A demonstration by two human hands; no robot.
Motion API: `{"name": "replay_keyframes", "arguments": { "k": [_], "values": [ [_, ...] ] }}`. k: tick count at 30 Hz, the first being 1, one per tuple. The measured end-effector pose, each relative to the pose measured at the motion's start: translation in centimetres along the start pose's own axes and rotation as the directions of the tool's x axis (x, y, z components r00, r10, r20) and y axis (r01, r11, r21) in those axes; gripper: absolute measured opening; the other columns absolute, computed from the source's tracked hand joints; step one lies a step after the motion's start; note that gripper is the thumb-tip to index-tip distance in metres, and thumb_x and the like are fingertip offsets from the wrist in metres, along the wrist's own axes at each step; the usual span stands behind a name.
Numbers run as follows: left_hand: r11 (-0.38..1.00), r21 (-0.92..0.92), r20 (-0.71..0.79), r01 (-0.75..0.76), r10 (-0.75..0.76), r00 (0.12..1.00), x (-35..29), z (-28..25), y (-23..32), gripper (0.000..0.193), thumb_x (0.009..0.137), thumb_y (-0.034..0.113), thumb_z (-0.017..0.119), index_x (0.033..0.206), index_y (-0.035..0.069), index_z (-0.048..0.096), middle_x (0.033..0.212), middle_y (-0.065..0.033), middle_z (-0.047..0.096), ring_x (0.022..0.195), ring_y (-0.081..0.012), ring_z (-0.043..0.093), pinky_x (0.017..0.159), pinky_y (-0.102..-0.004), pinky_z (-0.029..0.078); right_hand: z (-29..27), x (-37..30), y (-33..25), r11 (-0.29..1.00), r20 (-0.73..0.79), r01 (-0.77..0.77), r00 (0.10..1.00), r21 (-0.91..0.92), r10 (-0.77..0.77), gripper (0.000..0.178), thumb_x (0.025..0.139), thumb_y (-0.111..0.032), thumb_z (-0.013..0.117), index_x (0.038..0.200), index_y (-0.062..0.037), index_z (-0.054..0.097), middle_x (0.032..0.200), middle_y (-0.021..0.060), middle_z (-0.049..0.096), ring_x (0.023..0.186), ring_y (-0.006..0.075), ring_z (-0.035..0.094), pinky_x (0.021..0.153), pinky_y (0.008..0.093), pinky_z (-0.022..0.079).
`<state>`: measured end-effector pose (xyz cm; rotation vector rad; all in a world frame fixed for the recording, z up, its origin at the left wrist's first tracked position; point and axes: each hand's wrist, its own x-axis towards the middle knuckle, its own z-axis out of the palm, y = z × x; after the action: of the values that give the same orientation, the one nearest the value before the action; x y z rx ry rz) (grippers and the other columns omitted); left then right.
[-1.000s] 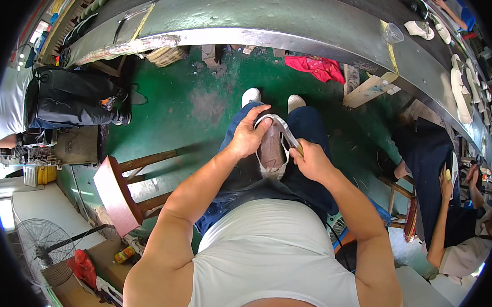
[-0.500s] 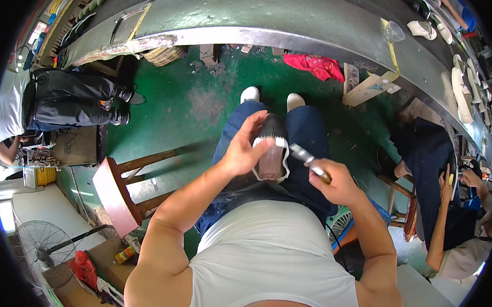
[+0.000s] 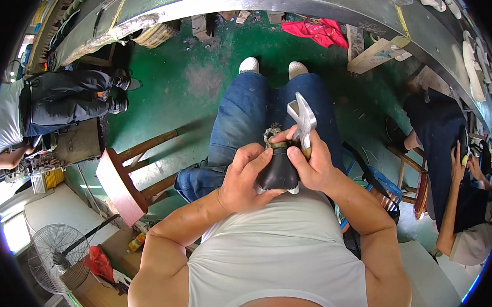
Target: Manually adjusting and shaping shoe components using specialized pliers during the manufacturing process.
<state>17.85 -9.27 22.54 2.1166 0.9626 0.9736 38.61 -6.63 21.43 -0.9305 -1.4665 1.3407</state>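
Observation:
In front of my belly, both hands hold a black leather shoe upper (image 3: 275, 171) stretched on a form. Its rounded, smooth end points toward me, with bits of white edge showing beneath. A ragged, greyish edge shows at its far end. My left hand (image 3: 244, 175) is closed on the shoe's left side, thumb on the leather. My right hand (image 3: 314, 162) is closed round the handle of a hammer (image 3: 303, 115), its silver head standing up beyond the fingers. The right thumb and fingers also press the shoe's right side. The shoe's underside is hidden.
A long metal-edged bench (image 3: 236, 0) crosses the far side. To the left stand a wooden stool (image 3: 121, 186) and a fan (image 3: 57, 258). Another person (image 3: 67, 104) is at far left, and one at right (image 3: 438, 162). Red cloth (image 3: 320, 31) lies on the green floor.
The shoe has been turned over, its brown underside no longer showing, and drawn closer to me. My right hand has come in with the hammer and now touches the shoe too.

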Motion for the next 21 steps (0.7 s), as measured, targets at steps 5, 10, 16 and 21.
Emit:
{"name": "replay_keyframes", "arguments": {
  "k": [5,10,16,21],
  "values": [
    [0.999,0.003,-0.055,0.039,-0.039,0.998,-0.1,0.8,-0.1,0.090,0.065,0.018,0.091,0.139,-0.001,0.043,0.116,-0.0214,0.051,0.104,-0.0371,0.059,0.078,-0.0417,0.055,-0.3,1.5,0.3,0.998,0.079,-0.066,0.995,-0.002,0.066,0.022,0.101,-0.014,0.051,0.118,-0.0005,0.047,0.106,0.0159,0.066,0.100,0.0199,0.063,0.093,0.0359,0.049],
    [0.949,-0.059,-0.045,0.309,-0.312,0.949,1.8,3.2,-3.9,0.085,0.074,0.017,0.085,0.144,0.000,0.039,0.130,-0.0234,0.051,0.117,-0.0393,0.056,0.099,-0.0435,0.047,-2.6,4.9,2.1,0.930,-0.177,-0.205,0.972,-0.304,0.156,0.032,0.099,-0.032,0.060,0.104,-0.0014,0.059,0.087,0.0162,0.068,0.080,0.0292,0.069,0.072,0.0382,0.052],
    [0.673,-0.204,0.313,0.711,-0.644,0.698,3.6,4.2,-9.1,0.042,0.103,0.026,0.052,0.133,-0.004,0.053,0.112,-0.0152,0.068,0.104,-0.0200,0.063,0.094,-0.0334,0.048,-4.7,2.2,7.0,0.826,-0.291,-0.552,0.814,-0.116,0.503,0.056,0.088,-0.050,0.071,0.097,0.0029,0.054,0.077,0.0108,0.061,0.062,0.0177,0.064,0.055,0.0335,0.053],
    [0.520,-0.389,0.499,0.760,-0.575,0.648,5.1,3.6,-9.8,0.037,0.096,0.011,0.054,0.130,-0.004,0.056,0.113,-0.0075,0.066,0.105,-0.0139,0.058,0.097,-0.0293,0.045,-4.6,-0.3,7.5,0.721,-0.286,-0.516,0.857,-0.463,0.429,0.058,0.073,-0.029,0.083,0.107,0.0068,0.053,0.090,0.0199,0.066,0.071,0.0272,0.069,0.063,0.0368,0.056]
  ]
}}
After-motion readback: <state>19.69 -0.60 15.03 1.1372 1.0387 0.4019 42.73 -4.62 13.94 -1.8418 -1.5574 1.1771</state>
